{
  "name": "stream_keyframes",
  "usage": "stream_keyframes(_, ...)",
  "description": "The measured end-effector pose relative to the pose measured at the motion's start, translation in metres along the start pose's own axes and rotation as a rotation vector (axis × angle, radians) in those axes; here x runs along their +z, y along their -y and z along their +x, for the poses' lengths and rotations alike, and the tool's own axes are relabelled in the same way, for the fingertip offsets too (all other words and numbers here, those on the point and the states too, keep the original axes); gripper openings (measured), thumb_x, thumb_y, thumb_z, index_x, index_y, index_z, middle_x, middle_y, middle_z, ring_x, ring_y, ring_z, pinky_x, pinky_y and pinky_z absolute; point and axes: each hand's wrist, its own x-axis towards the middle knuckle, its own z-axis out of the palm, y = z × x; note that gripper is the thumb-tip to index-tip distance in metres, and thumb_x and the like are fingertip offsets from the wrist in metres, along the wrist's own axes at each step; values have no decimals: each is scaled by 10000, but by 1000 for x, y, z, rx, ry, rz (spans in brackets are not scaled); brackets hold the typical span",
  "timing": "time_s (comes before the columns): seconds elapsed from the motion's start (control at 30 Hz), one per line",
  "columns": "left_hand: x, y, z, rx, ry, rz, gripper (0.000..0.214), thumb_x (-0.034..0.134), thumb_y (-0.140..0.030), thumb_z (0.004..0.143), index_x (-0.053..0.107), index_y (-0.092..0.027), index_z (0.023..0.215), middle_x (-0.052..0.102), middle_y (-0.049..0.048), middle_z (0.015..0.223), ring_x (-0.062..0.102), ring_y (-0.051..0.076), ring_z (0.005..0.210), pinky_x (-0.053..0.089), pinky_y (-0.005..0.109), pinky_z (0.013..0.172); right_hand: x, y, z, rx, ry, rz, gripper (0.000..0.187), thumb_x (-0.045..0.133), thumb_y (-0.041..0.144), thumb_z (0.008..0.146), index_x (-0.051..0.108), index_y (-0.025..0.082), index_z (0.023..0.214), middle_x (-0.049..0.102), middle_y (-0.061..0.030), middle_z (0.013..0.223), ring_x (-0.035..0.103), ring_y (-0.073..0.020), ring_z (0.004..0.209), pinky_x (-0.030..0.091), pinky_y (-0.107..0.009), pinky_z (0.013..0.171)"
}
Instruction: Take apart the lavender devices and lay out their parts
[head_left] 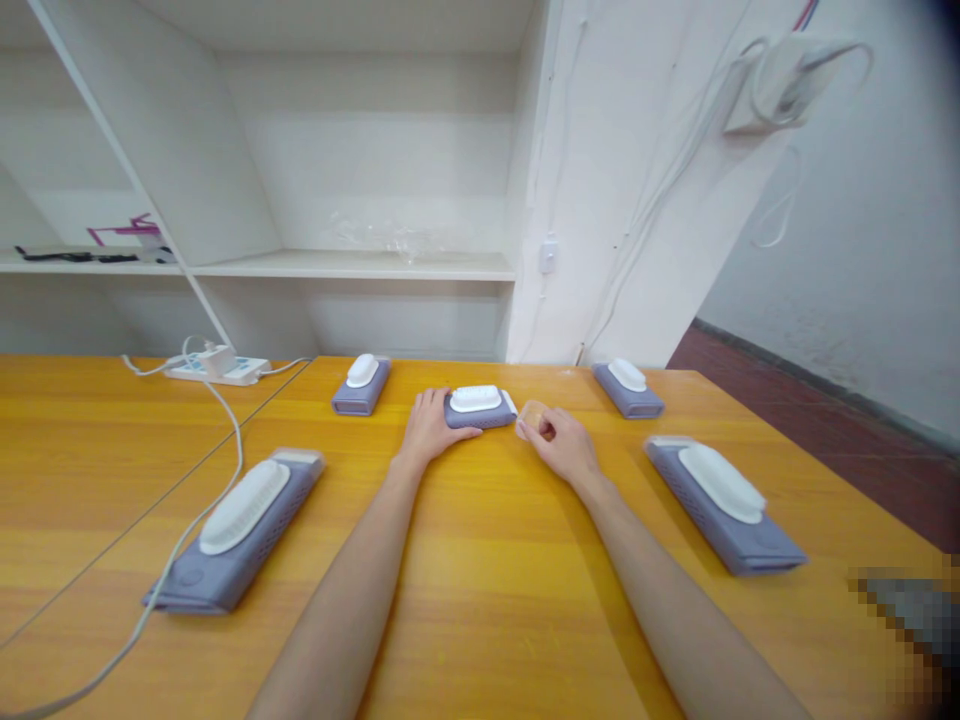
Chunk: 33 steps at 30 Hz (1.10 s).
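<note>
At the far middle of the table lies a grey-purple box point(480, 416) with a white oval brush-like piece point(475, 398) on its top. My left hand point(433, 430) is closed round the box's left end, thumb along the near side and fingers behind. A white flap shows at the right end of this box. Just beyond that end, my right hand point(562, 440) pinches a clear plastic piece point(531, 418) between thumb and fingers. The clear piece is right beside the box; I cannot tell whether they touch.
Similar boxes with white ovals lie around: near left point(247, 530), far left point(363, 388), far right point(628, 390) and near right point(726, 505). A white power strip point(219, 368) sits at the back left, its cable point(225, 480) crossing the table and the near-left box. White shelves point(360, 265) stand behind.
</note>
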Motion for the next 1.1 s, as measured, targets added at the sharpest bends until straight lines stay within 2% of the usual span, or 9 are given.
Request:
stream_keyframes(0.17,1,3,1,7,-8,-39,800,742,-624,523,506,-194,1155,528,79,1079,474,273,1044,390,391,936,3,-7,2,87,45,-17,336,492,495,820,543,200,667,579,-16,681,513,-152,640,345,-248,573)
stream_keyframes(0.3,1,6,2,18,-2,-114,791,758,-618,501,524,-190,1124,534,68,1078,485,263,1037,405,388,934,5,-14,4,185,83,9,289,463,417,854,634,184,846,640,-45,762,568,-166,692,378,-252,618)
stream_keyframes(0.43,-2,9,1,18,19,-169,811,762,-622,482,532,-182,1124,537,72,1096,498,262,1051,407,392,948,6,-19,5,197,97,22,290,447,377,870,654,191,954,672,-55,821,600,-174,738,392,-251,645)
stream_keyframes(0.53,-4,8,1,34,50,-204,832,768,-625,464,539,-181,1130,542,74,1107,510,263,1059,408,391,958,7,-20,5,220,95,22,313,445,413,873,656,186,909,673,-56,777,602,-179,701,382,-250,611)
stream_keyframes(0.67,-7,7,1,40,114,-260,881,785,-615,431,537,-189,1161,554,72,1134,528,259,1066,411,386,970,6,-20,6,223,104,10,387,413,443,883,645,171,736,656,-74,708,581,-190,655,354,-265,583)
stream_keyframes(0.73,-7,7,1,46,148,-282,890,791,-605,428,540,-194,1177,557,73,1156,529,260,1084,402,387,988,5,-17,6,199,127,17,411,379,429,900,653,174,730,659,-77,723,579,-192,668,351,-268,588)
stream_keyframes(0.83,-6,7,1,45,163,-286,903,798,-594,425,548,-190,1193,541,91,1210,502,282,1145,377,403,1022,4,-12,6,161,160,44,398,372,454,904,674,195,893,669,-61,811,587,-185,719,374,-267,626)
stream_keyframes(0.93,-5,7,1,34,161,-277,920,799,-594,419,549,-189,1206,526,105,1248,476,302,1189,359,423,1039,2,-7,5,115,190,56,436,440,554,852,637,227,1063,655,-44,854,584,-190,770,397,-280,685)
stream_keyframes(1.1,-6,6,2,50,192,-325,919,811,-572,409,558,-191,1206,549,110,1253,455,307,1226,325,442,1063,-2,-1,2,26,268,-26,729,599,690,661,521,263,1248,589,-81,1057,543,-256,965,382,-356,815)
